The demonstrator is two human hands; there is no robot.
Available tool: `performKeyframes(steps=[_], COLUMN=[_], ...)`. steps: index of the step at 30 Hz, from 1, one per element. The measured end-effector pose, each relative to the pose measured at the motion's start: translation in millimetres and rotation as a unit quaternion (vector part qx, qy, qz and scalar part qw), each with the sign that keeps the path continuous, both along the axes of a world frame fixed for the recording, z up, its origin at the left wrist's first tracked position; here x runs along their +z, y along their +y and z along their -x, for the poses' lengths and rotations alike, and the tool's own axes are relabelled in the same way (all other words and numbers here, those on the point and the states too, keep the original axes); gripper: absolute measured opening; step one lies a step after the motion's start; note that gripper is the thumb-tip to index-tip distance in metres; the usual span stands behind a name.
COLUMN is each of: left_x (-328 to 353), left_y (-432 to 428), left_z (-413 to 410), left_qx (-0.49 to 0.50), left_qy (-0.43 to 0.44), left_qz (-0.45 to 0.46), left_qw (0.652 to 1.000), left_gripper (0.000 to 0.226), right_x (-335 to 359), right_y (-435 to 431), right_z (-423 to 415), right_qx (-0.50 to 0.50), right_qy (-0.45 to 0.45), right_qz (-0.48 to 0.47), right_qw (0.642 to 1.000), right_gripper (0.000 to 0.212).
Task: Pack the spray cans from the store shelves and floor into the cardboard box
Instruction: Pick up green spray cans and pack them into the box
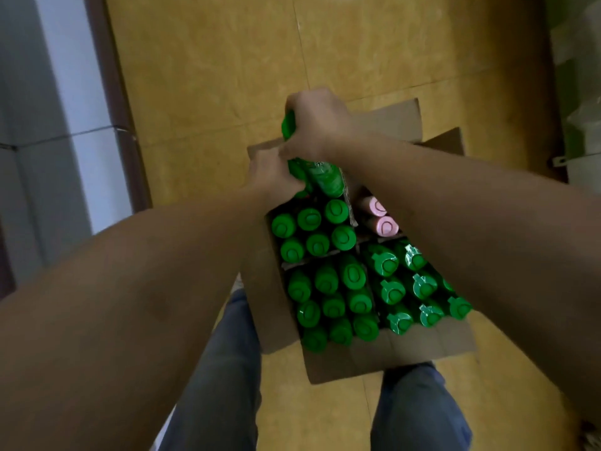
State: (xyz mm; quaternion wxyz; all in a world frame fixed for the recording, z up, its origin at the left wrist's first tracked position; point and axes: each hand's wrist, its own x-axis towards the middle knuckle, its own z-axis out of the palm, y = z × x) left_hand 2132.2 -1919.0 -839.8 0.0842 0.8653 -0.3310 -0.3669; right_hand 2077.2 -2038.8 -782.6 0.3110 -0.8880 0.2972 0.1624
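Note:
An open cardboard box [383,356] stands on the floor between my legs, split by dividers into compartments. Several green-capped spray cans [328,281] stand upright in three of them. Two pink-capped cans [382,219] lean in the far right compartment. Over the far left corner my right hand [317,122] grips the cap end of a green spray can [327,179] that tilts down into the box. My left hand [274,175] holds the same can lower on its body, fingers curled round it.
The box flaps [400,120] stand open on the far side and fold outward near me. Yellow-brown floor tiles [227,60] surround the box. A white wall with a dark skirting [107,92] runs along the left. Pale shelving [582,131] sits at the right edge.

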Motion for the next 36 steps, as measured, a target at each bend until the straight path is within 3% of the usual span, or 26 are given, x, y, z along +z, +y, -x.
performKeyframes(steps=[6, 13, 23, 32, 36], left_x=[8, 19, -61, -123, -112], left_y=[7, 7, 15, 15, 22], left_z=[-7, -15, 13, 19, 25], left_qx=[0.010, -0.005, -0.043, -0.043, -0.032], left_qy=[0.028, 0.015, 0.029, 0.007, 0.050], left_qz=[-0.015, -0.037, -0.023, -0.011, -0.043], left_qw=[0.999, 0.999, 0.998, 0.999, 0.997], left_gripper=[0.024, 0.047, 0.058, 0.058, 0.079], right_x=[13, 18, -101, -184, -185], right_y=[3, 6, 32, 37, 45], right_z=[-10, -11, 44, 65, 72], right_qx=[0.021, 0.034, -0.009, -0.065, -0.064], right_qy=[0.039, 0.071, 0.096, 0.066, 0.090], right_qz=[0.014, 0.000, -0.046, -0.028, -0.053], right_qw=[0.999, 0.997, 0.994, 0.995, 0.992], right_gripper=[0.038, 0.026, 0.019, 0.041, 0.063])
